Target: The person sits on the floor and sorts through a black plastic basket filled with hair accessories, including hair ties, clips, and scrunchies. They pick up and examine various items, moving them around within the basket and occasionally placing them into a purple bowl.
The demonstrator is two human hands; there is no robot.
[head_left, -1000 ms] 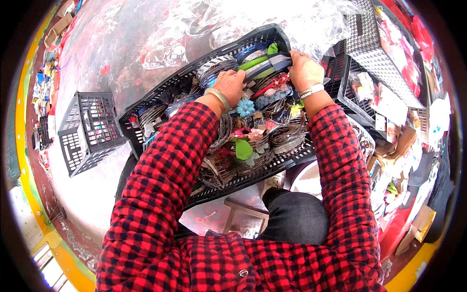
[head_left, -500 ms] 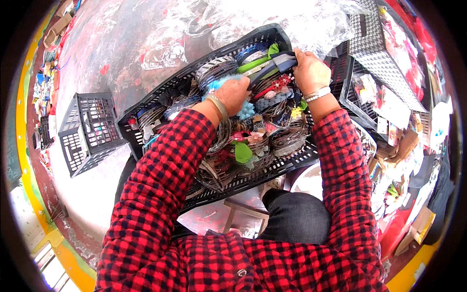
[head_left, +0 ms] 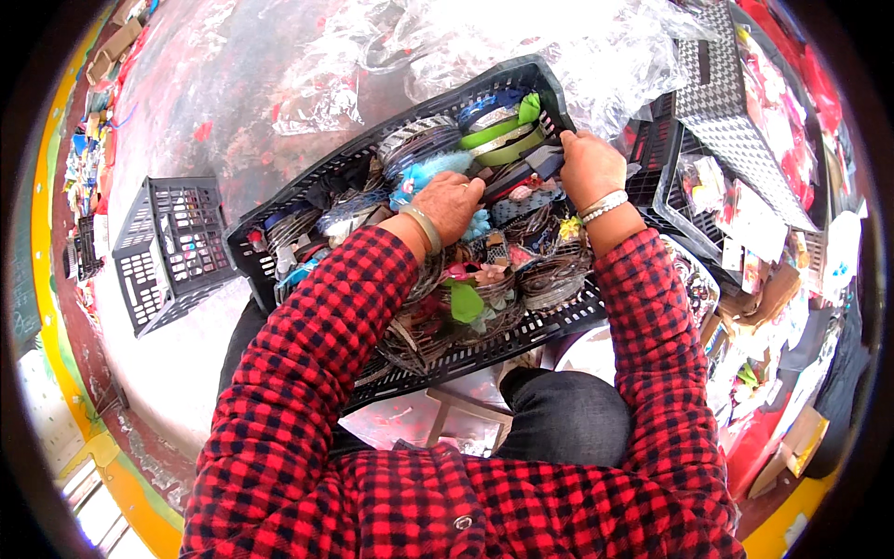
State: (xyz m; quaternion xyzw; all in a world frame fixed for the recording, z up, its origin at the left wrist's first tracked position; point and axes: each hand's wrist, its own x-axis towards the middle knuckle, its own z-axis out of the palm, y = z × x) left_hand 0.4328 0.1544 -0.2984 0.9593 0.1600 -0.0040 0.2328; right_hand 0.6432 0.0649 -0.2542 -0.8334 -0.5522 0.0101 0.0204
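A black plastic basket (head_left: 470,353), tilted across my lap, holds rows of hair hoops and headbands. My left hand (head_left: 449,205) is closed at the end of a dark navy and grey fabric headband (head_left: 526,171). The other end meets my right hand (head_left: 593,170), also closed, at the basket's right side. Just beyond the dark band lie green headbands (head_left: 507,140). Fluffy light-blue trim (head_left: 434,168) shows beside my left hand. Nearer to me are a bright green leaf-shaped piece (head_left: 467,303) and pink flowers (head_left: 486,274) on other hoops.
An open black crate (head_left: 191,238) stands on the floor at left. Crumpled clear plastic (head_left: 596,56) lies beyond the basket. At right are another black basket (head_left: 663,177), a houndstooth-patterned box (head_left: 736,107) and piled packages and cardboard. A small wooden stool (head_left: 456,415) shows below the basket.
The dark headband has come down toward me and lower into the basket, both hands with it. The green headbands behind it are more exposed now.
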